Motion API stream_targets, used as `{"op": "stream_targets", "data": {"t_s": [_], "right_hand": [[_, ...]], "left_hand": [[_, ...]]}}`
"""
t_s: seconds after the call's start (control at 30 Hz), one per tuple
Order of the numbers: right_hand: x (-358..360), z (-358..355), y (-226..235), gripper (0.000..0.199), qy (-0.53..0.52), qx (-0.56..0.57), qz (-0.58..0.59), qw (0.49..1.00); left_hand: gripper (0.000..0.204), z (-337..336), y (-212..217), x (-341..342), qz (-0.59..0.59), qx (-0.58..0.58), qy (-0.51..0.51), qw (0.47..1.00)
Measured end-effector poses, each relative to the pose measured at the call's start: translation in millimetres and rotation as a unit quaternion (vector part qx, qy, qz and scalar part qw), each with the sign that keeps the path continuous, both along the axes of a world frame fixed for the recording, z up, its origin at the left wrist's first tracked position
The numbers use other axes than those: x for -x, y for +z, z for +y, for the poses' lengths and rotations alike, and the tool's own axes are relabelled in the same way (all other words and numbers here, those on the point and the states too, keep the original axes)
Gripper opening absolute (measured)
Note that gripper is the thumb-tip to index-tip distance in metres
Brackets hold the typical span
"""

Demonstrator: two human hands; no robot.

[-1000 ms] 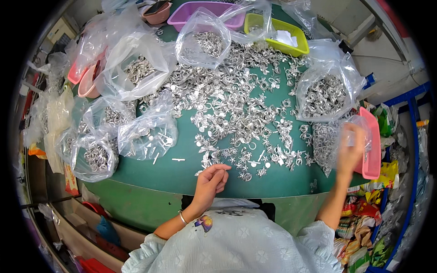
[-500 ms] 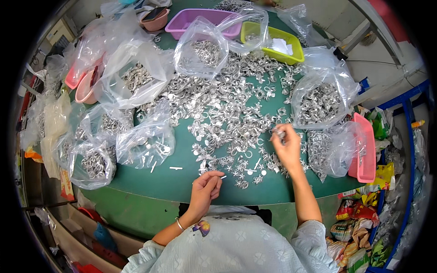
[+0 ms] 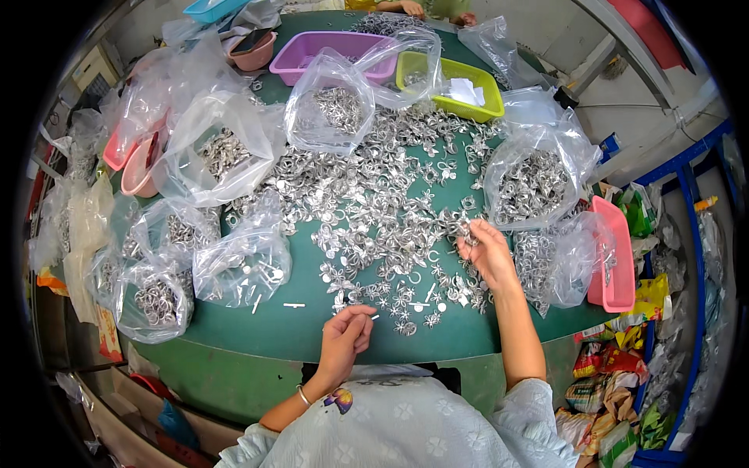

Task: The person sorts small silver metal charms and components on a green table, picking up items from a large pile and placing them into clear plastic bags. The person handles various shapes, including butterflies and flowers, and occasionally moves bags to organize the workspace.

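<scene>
Here, right hand (image 3: 490,257), nearer the metal heap (image 3: 374,214), has fingers closed on silvery pieces (image 3: 470,241) at the heap's right edge, while left hand (image 3: 346,338), just short of its near edge, pinches a pale sliver (image 3: 375,317), long axis pointing right, above green tabletop (image 3: 449,334).

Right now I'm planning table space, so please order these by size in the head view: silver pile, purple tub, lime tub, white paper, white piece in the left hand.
1. Silver pile
2. Purple tub, lime tub: too alike to rank
3. White paper
4. White piece in the left hand
</scene>
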State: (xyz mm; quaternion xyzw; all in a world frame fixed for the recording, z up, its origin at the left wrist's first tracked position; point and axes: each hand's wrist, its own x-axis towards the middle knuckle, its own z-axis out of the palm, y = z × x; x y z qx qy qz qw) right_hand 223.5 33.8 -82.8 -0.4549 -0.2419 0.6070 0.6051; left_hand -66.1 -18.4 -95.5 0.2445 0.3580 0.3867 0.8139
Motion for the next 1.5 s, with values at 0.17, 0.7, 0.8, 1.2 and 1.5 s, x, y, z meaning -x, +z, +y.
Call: {"op": "stream_targets", "data": {"t_s": [0.17, 0.7, 0.8, 1.2, 1.5], "right_hand": [[-4, -8, -1, 0.014, -0.037, 0.022, 0.182, 0.982], [-5, -20, -13, 0.022, 0.034, -0.021, 0.234, 0.972], [8, -25, -8, 0.021, 0.037, -0.033, 0.193, 0.98], [65, -46, 24, 0.015, 0.104, 0.014, 0.037, 0.994], [59, -42, 19, 0.014, 0.077, 0.053, 0.005, 0.996]], "left_hand": [[0.017, 2, 0, 0, -0.001, -0.009, 0.0, 1.0], [0.015, -1, -1, 1, 0.007, 0.004, -0.002, 1.0], [0.016, 2, 2, -1, 0.018, -0.006, -0.028, 0.999], [0.021, 40, 32, -61, 0.363, -0.521, -0.001, 0.773], [0.012, 51, 31, -56, 0.356, -0.648, -0.019, 0.673]]}}
